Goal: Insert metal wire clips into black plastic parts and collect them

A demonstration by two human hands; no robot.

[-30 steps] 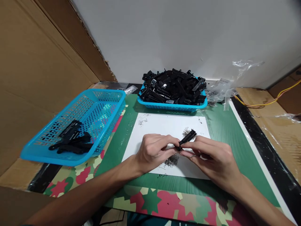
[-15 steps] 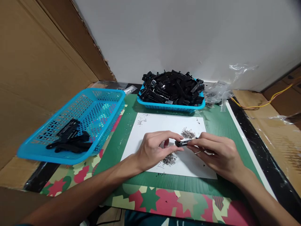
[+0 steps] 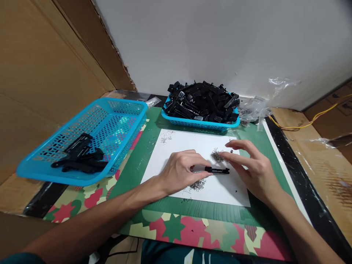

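Between thumb and fingers, my left hand [image 3: 184, 169] pinches one end of a slim black part [image 3: 218, 170], held level above a white sheet [image 3: 176, 146]. My right hand [image 3: 251, 167] has its fingers apart, with a fingertip at a pile of small metal pieces [image 3: 217, 155]; nothing can be seen held in it. Below my left fingers lies a second pile of small metal pieces [image 3: 198, 184]. Fine wire-like bits [image 3: 166, 137] are scattered at the sheet's upper left corner.
A blue basket [image 3: 137, 146] on the left holds several black parts. Behind the sheet, another blue basket [image 3: 200, 123] is heaped with black parts [image 3: 203, 101]. Clear plastic bags [image 3: 254, 108] lie beside it. Cardboard [image 3: 55, 73] stands on the left.
My right hand has let go of the black part, moved slightly up and spread its fingers. The thin metal thing seen in it before no longer shows. My left hand still holds the part.
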